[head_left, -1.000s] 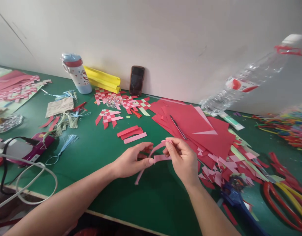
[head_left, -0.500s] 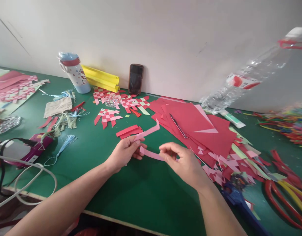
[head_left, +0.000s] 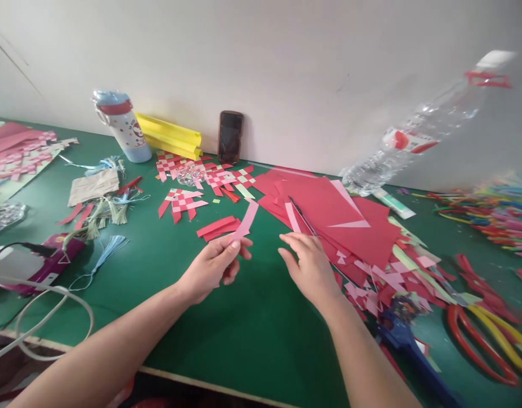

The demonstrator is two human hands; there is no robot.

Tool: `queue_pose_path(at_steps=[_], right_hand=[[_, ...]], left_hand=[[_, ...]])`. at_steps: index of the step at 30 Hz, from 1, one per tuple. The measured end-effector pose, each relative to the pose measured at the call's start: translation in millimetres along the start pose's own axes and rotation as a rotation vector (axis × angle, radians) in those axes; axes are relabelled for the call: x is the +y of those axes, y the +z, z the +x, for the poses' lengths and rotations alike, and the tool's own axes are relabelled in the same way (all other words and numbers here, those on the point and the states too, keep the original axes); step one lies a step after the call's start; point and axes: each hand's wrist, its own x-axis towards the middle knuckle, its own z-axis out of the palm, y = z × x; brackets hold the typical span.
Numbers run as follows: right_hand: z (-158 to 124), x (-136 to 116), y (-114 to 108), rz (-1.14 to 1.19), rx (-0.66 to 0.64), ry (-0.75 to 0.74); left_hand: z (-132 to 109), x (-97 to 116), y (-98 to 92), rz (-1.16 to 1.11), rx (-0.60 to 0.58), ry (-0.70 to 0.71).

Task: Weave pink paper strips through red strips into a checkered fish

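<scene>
My left hand is closed, pinching a pink paper strip between thumb and fingers above the table. My right hand has its thumb and index finger apart, and nothing shows between them. Just past its fingertips is a second pink strip, over the edge of the red paper sheets; the fingers hide its lower end. Red paper strips lie on the green table beyond my left hand. Woven pink and red paper pieces rest farther back.
A pen lies on the red sheets. Paper scraps, a blue-handled tool and red-handled scissors are at right. A tilted plastic bottle, phone and flask stand along the wall. Tassels and a white cable are left.
The strip in my left hand now points up and away. My right hand has opened from its pinch, and the strip it held now shows beyond its fingertips.
</scene>
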Motion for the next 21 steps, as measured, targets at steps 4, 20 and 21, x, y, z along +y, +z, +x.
queue_pose_path(at_steps=[4, 20, 21], right_hand=[[-2.9, -27.9, -6.5, 0.429, -0.102, 0.108], [-6.7, -34.6, -4.6, 0.06, 0.191, -0.338], [-6.9, -36.0, -4.0, 0.014, 0.172, -0.342]], left_hand=[[-3.3, -5.2, 2.8, -0.017, -0.213, -0.131], [-7.6, -1.3, 5.5, -0.336, -0.543, -0.393], [-7.9, -1.8, 5.7, -0.332, -0.54, -0.386]])
